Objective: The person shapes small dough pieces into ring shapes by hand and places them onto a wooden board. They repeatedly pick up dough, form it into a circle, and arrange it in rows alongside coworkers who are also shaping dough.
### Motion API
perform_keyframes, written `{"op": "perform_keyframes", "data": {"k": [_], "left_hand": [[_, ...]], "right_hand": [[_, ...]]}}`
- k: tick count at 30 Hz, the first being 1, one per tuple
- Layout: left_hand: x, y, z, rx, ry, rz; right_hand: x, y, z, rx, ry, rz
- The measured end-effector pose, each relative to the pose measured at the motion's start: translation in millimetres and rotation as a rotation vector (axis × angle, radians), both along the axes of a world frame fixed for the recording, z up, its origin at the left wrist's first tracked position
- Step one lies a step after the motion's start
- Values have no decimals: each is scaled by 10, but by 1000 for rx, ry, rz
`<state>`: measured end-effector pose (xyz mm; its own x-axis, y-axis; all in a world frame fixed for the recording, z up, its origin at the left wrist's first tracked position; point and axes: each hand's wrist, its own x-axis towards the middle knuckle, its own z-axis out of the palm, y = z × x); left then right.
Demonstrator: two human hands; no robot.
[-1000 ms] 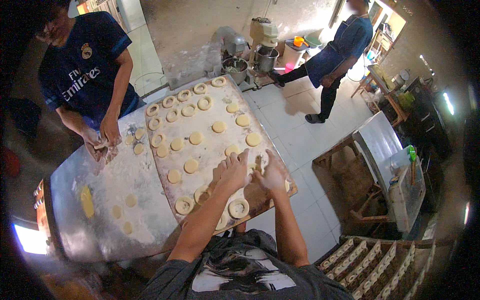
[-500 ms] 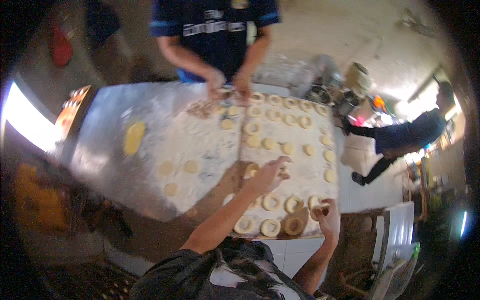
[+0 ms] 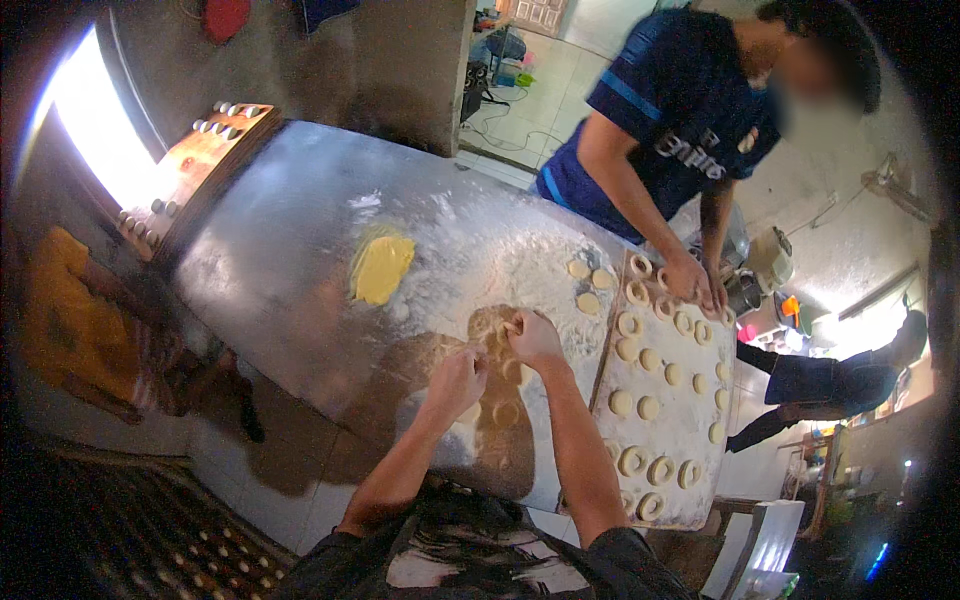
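Note:
Over the floury table [image 3: 300, 210], my left hand [image 3: 460, 380] hovers with its fingers curled together. Just right of it and slightly farther away, my right hand [image 3: 536, 340] is pinched; what its fingertips hold, if anything, is too small to make out. Flat dough rounds [image 3: 506, 412] lie in the shadow beneath and between my forearms. On the board [image 3: 682, 425] to my right are several dough rings [image 3: 661, 470] and plain dough discs [image 3: 648, 407]. A yellow, soft-looking lump [image 3: 384, 270] sits on the table left of my hands.
Across the table a co-worker in a dark blue shirt [image 3: 690, 110] has both hands [image 3: 700, 285] over the board's far rings. Loose flour [image 3: 545, 260] and a few dough discs [image 3: 590, 281] lie near that side. A wooden board [image 3: 200, 165] with small round pieces stands far left.
Both my hands have left the ring board and come together over the table to its left. The co-worker's hands are now over the board's rings. The view has turned.

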<state>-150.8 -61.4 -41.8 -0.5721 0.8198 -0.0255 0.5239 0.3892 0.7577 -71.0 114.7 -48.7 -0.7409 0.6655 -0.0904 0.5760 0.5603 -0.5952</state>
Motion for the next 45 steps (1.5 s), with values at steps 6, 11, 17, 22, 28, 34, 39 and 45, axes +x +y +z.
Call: {"op": "perform_keyframes", "data": {"k": [6,11,17,22,28,34,39,45], "left_hand": [[-216,204,-16,168,-271,-26],[-246,84,507,338,-636,-78],[-198,300,436,445,162,63],[-109,436,305,841,-641,178],[202,328,502,796,-946,-200],[572,436,388,479,-286,-187],[886,601,216,623,-604,-269],[1745,854,598,613,-40,-388]], "right_hand": [[285,-266,260,-647,479,-75],[330,-476,588,-489,437,-186],[-6,-549,408,-141,637,-282],[285,-613,408,-766,1102,69],[541,-726,497,-154,792,-194],[817,-799,646,-407,741,-220],[1260,-684,658,-705,1154,-306],[2110,-576,466,-697,1339,-362]]}}
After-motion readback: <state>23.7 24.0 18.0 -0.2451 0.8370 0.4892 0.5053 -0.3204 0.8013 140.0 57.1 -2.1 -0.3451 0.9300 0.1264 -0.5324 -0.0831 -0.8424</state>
